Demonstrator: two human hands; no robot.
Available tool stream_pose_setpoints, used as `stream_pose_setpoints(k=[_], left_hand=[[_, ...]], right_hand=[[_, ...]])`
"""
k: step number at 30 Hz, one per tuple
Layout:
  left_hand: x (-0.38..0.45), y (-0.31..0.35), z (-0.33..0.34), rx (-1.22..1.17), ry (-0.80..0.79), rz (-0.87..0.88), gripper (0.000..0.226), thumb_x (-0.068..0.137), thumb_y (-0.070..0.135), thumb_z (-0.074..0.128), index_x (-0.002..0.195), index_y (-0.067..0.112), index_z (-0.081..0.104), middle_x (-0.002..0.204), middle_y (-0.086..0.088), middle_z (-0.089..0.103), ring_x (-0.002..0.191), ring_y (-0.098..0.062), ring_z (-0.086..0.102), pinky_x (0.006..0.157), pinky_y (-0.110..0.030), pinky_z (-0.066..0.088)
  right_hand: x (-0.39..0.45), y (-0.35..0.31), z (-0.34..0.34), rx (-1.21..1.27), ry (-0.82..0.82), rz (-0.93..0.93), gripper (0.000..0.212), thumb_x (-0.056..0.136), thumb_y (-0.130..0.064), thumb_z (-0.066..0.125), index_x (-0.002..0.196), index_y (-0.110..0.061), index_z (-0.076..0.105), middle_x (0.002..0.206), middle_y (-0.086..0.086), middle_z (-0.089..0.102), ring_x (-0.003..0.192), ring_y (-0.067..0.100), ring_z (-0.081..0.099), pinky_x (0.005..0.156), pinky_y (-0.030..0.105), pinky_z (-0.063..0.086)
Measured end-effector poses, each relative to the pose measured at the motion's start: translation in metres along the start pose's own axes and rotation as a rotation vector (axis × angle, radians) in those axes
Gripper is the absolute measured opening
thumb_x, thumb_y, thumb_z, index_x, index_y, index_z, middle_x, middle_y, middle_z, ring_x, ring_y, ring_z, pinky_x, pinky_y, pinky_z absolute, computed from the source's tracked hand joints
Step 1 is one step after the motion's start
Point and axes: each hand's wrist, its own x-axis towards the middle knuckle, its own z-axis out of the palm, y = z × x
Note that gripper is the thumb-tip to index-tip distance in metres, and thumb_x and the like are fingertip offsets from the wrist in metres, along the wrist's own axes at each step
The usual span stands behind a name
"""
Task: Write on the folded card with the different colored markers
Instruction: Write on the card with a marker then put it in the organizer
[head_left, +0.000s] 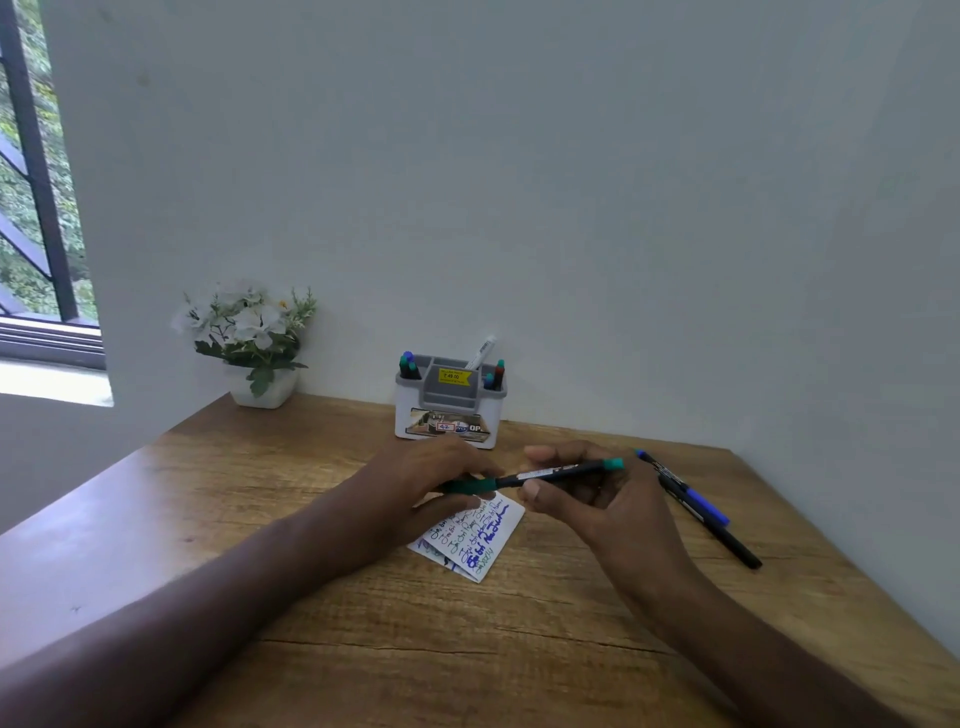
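Note:
A green marker with a black barrel is held level above the table between both hands. My left hand grips its green cap at the left end. My right hand pinches the barrel near the middle. Below them the white folded card lies on the wooden table, covered in several lines of green and blue writing; its top edge is hidden by my left hand. A blue marker lies on the table to the right of my right hand.
A white and grey pen holder with several markers stands against the wall behind my hands. A potted white flower sits at the table's back left corner. The wooden table ends at the left and right edges.

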Motion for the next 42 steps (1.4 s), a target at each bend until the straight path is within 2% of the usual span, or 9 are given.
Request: stream_pose_setpoints(k=[4,9,17,23,26,30,37,40,42], left_hand=[[0.0,0.001,0.002,0.01,0.044,0.052,0.033,0.105,0.034,0.064,0.137,0.026,0.068,0.127,0.013,0.069,0.112,-0.001,0.063,0.091,-0.024,0.055],[0.0,0.004,0.0,0.028,0.123,-0.039,0.035,0.102,0.039,0.065,0.136,0.033,0.069,0.117,0.015,0.073,0.099,0.002,0.06,0.079,-0.022,0.051],[-0.002,0.009,0.0,0.049,0.133,0.004,0.031,0.099,0.031,0.073,0.13,0.028,0.074,0.115,0.011,0.078,0.095,-0.002,0.068,0.077,-0.031,0.057],[0.002,0.014,0.008,0.076,0.19,-0.009,0.028,0.095,0.024,0.079,0.123,0.022,0.08,0.094,0.005,0.078,0.078,-0.002,0.061,0.065,-0.017,0.046],[0.003,0.018,0.004,0.071,0.196,-0.009,0.027,0.096,0.037,0.074,0.121,0.028,0.08,0.101,0.011,0.08,0.084,0.001,0.064,0.069,-0.021,0.052],[0.015,0.032,0.008,0.106,0.212,0.0,0.047,0.101,0.06,0.05,0.13,0.032,0.075,0.123,0.011,0.076,0.112,-0.007,0.063,0.086,-0.028,0.053],[0.024,0.026,0.003,0.052,0.321,-0.13,0.033,0.1,0.028,0.069,0.131,0.018,0.065,0.109,0.006,0.073,0.092,-0.01,0.074,0.074,-0.024,0.063],[0.042,0.014,-0.023,-0.005,0.454,-0.205,0.07,0.093,0.009,0.079,0.146,0.03,0.039,0.102,0.012,0.073,0.086,0.0,0.075,0.066,-0.007,0.056],[0.063,0.003,-0.043,-0.04,0.522,-0.224,0.085,0.092,0.004,0.079,0.154,0.033,0.028,0.1,0.008,0.073,0.078,0.001,0.075,0.064,-0.013,0.06]], right_hand=[[-0.002,0.0,0.003,0.01,-0.027,-0.008,0.018,0.087,-0.005,0.079,0.101,-0.016,0.078,0.102,-0.004,0.082,0.095,0.016,0.08,0.078,0.027,0.065],[-0.001,-0.004,0.006,0.116,-0.052,-0.009,0.017,0.098,-0.011,0.063,0.108,-0.01,0.078,0.105,0.004,0.082,0.097,0.022,0.08,0.085,0.031,0.065],[-0.009,-0.006,0.01,-0.167,-0.001,-0.121,0.019,0.088,-0.048,0.062,0.1,-0.044,0.077,0.086,-0.021,0.08,0.088,-0.001,0.075,0.076,0.01,0.056],[-0.011,-0.011,0.019,-0.27,0.063,-0.237,0.018,0.091,-0.048,0.062,0.098,-0.044,0.077,0.078,-0.022,0.077,0.082,-0.003,0.072,0.068,0.01,0.053],[-0.008,-0.011,0.018,-0.338,0.047,-0.252,0.015,0.094,-0.036,0.069,0.1,-0.033,0.082,0.071,-0.025,0.073,0.073,-0.012,0.067,0.061,0.005,0.046],[-0.006,-0.008,0.018,-0.464,0.048,-0.39,0.019,0.095,-0.041,0.066,0.105,-0.032,0.08,0.096,-0.022,0.076,0.095,-0.005,0.069,0.079,0.01,0.054],[-0.001,-0.009,-0.003,-0.538,0.069,-0.44,0.044,0.089,-0.047,0.073,0.13,-0.036,0.06,0.098,-0.023,0.058,0.09,0.004,0.06,0.075,0.016,0.05],[0.011,-0.001,-0.021,-0.598,0.098,-0.416,0.041,0.088,-0.033,0.074,0.126,-0.034,0.06,0.104,-0.021,0.055,0.095,-0.001,0.059,0.08,0.014,0.048],[0.02,0.004,-0.03,-0.63,0.139,-0.386,0.04,0.087,-0.029,0.076,0.124,-0.034,0.06,0.106,-0.019,0.057,0.098,-0.005,0.058,0.081,0.017,0.052]])
